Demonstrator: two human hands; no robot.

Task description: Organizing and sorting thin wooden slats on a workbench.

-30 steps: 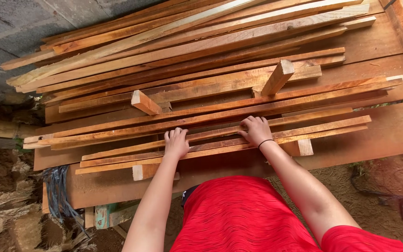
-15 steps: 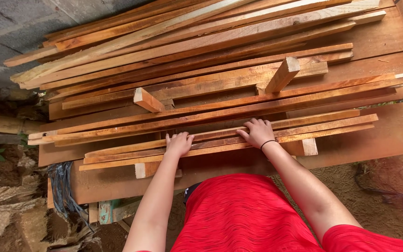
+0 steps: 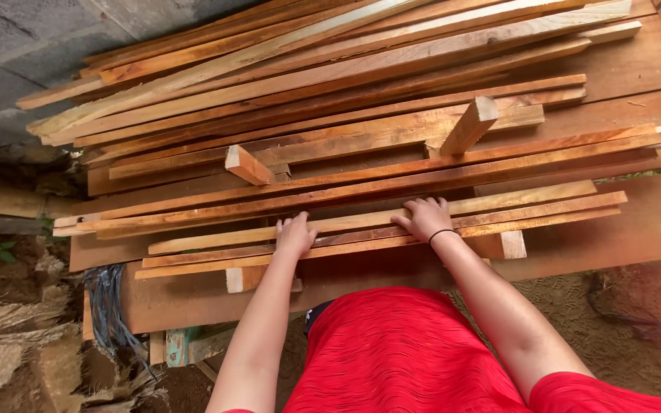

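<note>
Thin pale wooden slat (image 3: 499, 203) lies lengthwise on the near edge of the lumber stack, running left to right across the scene, w/ two more thin slats (image 3: 392, 237) just nearer, touching it.

Left hand (image 3: 294, 235) rests on the slats left of centre, palm down, fingers spread and flat on the wood, not curled round anything. Right hand (image 3: 426, 217) is to the right, palm down too, fingers bent a little w/ tips pressing at the far edge of the pale slat; no pinch, nothing lifted. Black band (image 3: 442, 234) on the right wrist.

Under the slats: two short cross blocks, one near left (image 3: 242, 278), one near right (image 3: 508, 245), sitting on a wide brown board (image 3: 621, 237).

Farther: long reddish planks (image 3: 392, 172) stacked, w/ two short blocks lying across them, tilted, one left (image 3: 248, 165), one right (image 3: 470, 126). Beyond those, more long paler boards (image 3: 330, 69) fan out toward the far left.

Grey block wall (image 3: 32, 46) far left. Dirt ground (image 3: 9, 336) near left, w/ a bundle of dark blue cord (image 3: 109, 306) hanging by the board end. Person's red shirt (image 3: 399, 352) fills the near centre.
</note>
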